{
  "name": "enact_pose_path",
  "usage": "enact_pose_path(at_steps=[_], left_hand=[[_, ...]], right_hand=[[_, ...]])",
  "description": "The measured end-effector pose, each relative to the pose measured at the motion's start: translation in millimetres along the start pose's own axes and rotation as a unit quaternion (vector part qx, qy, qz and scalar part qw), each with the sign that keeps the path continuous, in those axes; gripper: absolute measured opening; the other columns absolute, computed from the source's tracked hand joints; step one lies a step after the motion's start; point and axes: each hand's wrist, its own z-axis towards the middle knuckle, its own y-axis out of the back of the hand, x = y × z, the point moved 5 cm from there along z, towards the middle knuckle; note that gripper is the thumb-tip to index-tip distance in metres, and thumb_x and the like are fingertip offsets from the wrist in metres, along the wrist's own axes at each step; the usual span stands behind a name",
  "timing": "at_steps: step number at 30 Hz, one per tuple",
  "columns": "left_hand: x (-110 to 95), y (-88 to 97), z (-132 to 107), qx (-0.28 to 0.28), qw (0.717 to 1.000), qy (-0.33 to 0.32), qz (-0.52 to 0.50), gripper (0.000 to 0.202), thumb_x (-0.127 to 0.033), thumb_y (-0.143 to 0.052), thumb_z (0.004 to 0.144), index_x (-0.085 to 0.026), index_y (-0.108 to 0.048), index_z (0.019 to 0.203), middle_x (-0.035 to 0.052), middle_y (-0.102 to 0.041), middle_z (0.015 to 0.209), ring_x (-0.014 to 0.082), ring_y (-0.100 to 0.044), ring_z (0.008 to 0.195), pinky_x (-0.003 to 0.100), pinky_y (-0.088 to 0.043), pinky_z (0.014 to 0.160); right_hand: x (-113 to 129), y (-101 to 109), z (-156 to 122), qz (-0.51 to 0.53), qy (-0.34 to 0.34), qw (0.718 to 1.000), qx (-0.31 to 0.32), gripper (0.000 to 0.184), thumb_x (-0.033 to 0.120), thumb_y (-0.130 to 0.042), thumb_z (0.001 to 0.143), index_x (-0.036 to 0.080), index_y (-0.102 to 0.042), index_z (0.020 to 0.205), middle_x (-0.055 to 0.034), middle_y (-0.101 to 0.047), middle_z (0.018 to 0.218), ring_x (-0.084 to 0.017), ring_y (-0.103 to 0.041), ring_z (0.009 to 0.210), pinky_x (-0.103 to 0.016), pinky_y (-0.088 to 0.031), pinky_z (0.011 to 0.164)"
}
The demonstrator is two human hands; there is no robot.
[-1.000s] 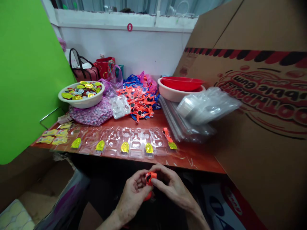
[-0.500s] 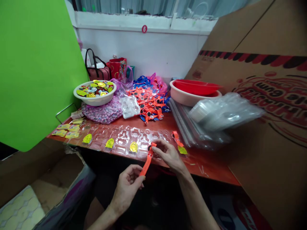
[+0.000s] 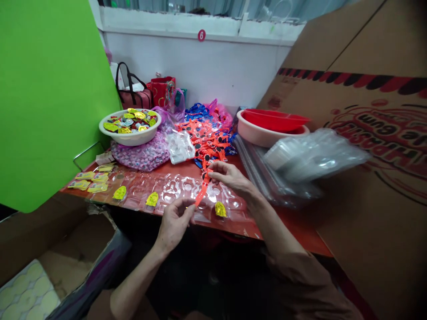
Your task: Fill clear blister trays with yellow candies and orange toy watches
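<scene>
An orange toy wristwatch (image 3: pixel 201 194) is stretched between my two hands over the clear blister trays (image 3: pixel 133 186). My left hand (image 3: pixel 175 223) pinches the lower end of its strap. Fingers of my right hand (image 3: pixel 230 177) close on the upper end, near the dark watch face. Yellow foil-like pieces (image 3: pixel 152 198) lie in some of the trays, one of them (image 3: pixel 220 209) just below my right wrist. Beyond the watch is a heap of orange and blue toy watches (image 3: pixel 213 140).
A white basin (image 3: pixel 130 138) of yellow and silver pieces sits on a purple bag (image 3: pixel 142 155) at left. A red basin (image 3: pixel 271 121) in a white one, plastic bags (image 3: pixel 313 153) and a cardboard box (image 3: pixel 373 186) stand right. A green panel (image 3: pixel 53 102) rises left.
Both hands have moved forward with the watch, from the table's front edge to over the trays. The watch lying at the right is out of sight now, where my right arm passes.
</scene>
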Motion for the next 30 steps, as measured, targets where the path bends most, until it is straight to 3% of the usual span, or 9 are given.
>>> enact_pose_path(at_steps=[4,8,14,18,23,26,28,30], left_hand=[[19.1,-37.3,2.1,0.042,0.997,0.053,-0.041,0.036,-0.041,-0.072,0.079,-0.013,-0.066,0.100,0.0041,-0.072,0.080,0.0083,-0.059,0.046,0.018,-0.043,0.041],[47.0,-73.7,10.6,0.065,0.989,0.110,-0.078,0.042,-0.041,-0.074,0.075,-0.011,-0.062,0.102,0.0009,-0.067,0.064,0.0130,-0.060,0.042,0.022,-0.049,0.040],[72.2,-90.8,31.0,0.074,0.981,0.165,-0.074,0.037,-0.030,-0.070,0.077,-0.010,-0.058,0.106,0.0034,-0.069,0.072,0.0155,-0.066,0.044,0.022,-0.052,0.040],[78.5,-92.5,34.0,0.117,0.976,0.175,-0.055,0.038,-0.029,-0.067,0.079,-0.007,-0.056,0.109,0.0047,-0.068,0.070,0.0167,-0.065,0.043,0.023,-0.052,0.037],[83.4,-97.3,31.2,0.165,0.973,0.159,-0.022,0.032,-0.031,-0.061,0.083,-0.009,-0.057,0.106,0.0014,-0.065,0.068,0.0163,-0.064,0.041,0.021,-0.049,0.034],[80.4,-98.8,30.2,0.169,0.976,0.132,0.031,0.025,-0.029,-0.054,0.087,-0.010,-0.059,0.103,-0.0006,-0.062,0.058,0.0153,-0.061,0.037,0.019,-0.046,0.032],[75.9,-99.0,29.9,0.165,0.978,0.113,0.064,0.021,-0.027,-0.051,0.089,-0.010,-0.058,0.101,-0.0022,-0.058,0.049,0.0155,-0.059,0.035,0.018,-0.044,0.031],[70.3,-98.6,29.8,0.154,0.979,0.094,0.096,0.018,-0.023,-0.047,0.090,-0.011,-0.057,0.099,-0.0041,-0.051,0.038,0.0163,-0.058,0.034,0.017,-0.043,0.030]], right_hand=[[-15.6,22.3,-7.0,-0.064,-0.016,0.997,0.028,0.038,0.048,-0.071,0.079,0.015,-0.062,0.095,-0.0018,-0.064,0.082,-0.010,-0.056,0.068,-0.023,-0.045,0.062],[-47.2,39.9,-4.6,-0.147,-0.029,0.988,0.034,0.033,0.045,-0.067,0.080,0.014,-0.063,0.092,-0.0013,-0.064,0.081,-0.011,-0.054,0.068,-0.023,-0.042,0.061],[-80.1,48.0,6.2,-0.344,-0.008,0.939,0.002,0.018,0.031,-0.061,0.084,0.014,-0.064,0.089,-0.0027,-0.063,0.083,-0.013,-0.053,0.072,-0.024,-0.040,0.065],[-80.9,39.5,2.8,-0.464,-0.020,0.885,-0.005,0.016,0.027,-0.060,0.090,0.015,-0.065,0.099,-0.0068,-0.063,0.098,-0.014,-0.056,0.081,-0.023,-0.040,0.071],[-72.9,17.3,-2.7,-0.608,-0.023,0.794,0.013,0.024,0.019,-0.045,0.098,0.015,-0.060,0.115,-0.0115,-0.061,0.111,-0.018,-0.058,0.087,-0.026,-0.038,0.070],[-74.9,0.2,-8.0,-0.632,-0.030,0.774,0.020,0.030,0.009,-0.039,0.095,0.012,-0.061,0.116,-0.0176,-0.061,0.116,-0.023,-0.060,0.093,-0.030,-0.039,0.075],[-76.6,-13.0,-15.8,-0.643,-0.022,0.765,0.021,0.036,0.003,-0.037,0.092,0.010,-0.060,0.120,-0.0220,-0.056,0.128,-0.027,-0.057,0.107,-0.033,-0.039,0.084],[-77.7,-27.1,-26.6,-0.651,-0.005,0.759,0.017,0.045,-0.003,-0.037,0.089,0.008,-0.056,0.128,-0.0250,-0.044,0.145,-0.032,-0.046,0.128,-0.036,-0.034,0.098]])
